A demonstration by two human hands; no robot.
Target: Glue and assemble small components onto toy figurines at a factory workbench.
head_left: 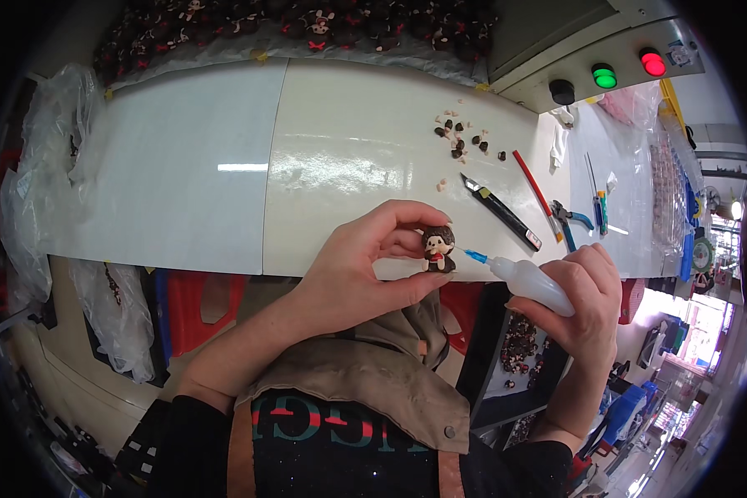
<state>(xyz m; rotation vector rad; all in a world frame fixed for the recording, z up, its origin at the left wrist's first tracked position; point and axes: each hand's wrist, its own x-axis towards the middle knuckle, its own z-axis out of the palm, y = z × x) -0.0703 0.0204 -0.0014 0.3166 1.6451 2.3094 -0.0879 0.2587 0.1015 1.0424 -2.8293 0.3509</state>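
Note:
My left hand [365, 266] pinches a small brown monkey figurine [438, 249] between thumb and fingers, just above the front edge of the white table [307, 166]. My right hand [585, 299] grips a small white squeeze bottle [531, 285] with a blue needle tip [476, 256]. The tip points left at the figurine and ends a short way from its side.
Small brown and cream parts [461, 137] lie scattered on the table. A black utility knife [501, 211], a red pencil [533, 184] and blue-handled pliers [568, 220] lie to the right. A control box with green and red lamps [606, 76] stands behind. Plastic bags [50, 166] hang at the left.

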